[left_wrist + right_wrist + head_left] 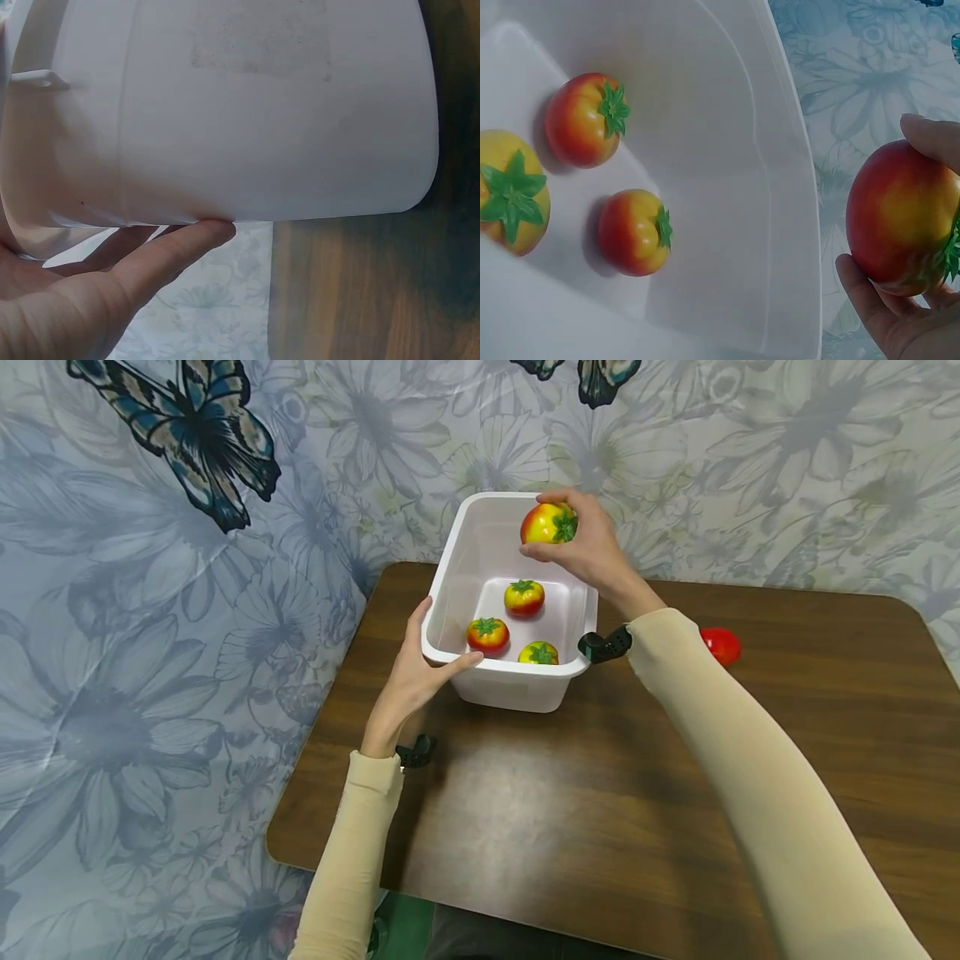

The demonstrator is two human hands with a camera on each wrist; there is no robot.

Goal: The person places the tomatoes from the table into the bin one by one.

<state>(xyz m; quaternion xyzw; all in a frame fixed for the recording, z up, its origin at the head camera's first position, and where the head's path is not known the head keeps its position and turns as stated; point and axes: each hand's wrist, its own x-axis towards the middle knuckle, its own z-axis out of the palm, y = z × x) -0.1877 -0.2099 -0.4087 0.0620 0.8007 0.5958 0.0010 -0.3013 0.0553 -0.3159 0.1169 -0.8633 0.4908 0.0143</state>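
A white plastic bin (517,692) stands on the wooden table, with three red-yellow tomatoes inside, one of them (524,598) near the middle. My left hand (408,681) grips the bin's near left corner, thumb over the rim; in the left wrist view its fingers (176,251) lie against the bin's outer wall. My right hand (588,547) holds another red-yellow tomato (546,524) above the bin's far right part, pinched between thumb and fingers. The right wrist view shows this tomato (900,217) in the right hand (922,322), with the bin wall (780,247) beside it.
A red object (722,646) lies on the brown table (825,693), right of the bin and partly hidden by the right sleeve. Behind the table hangs a floral cloth (465,435) with butterflies, which also covers the left side.
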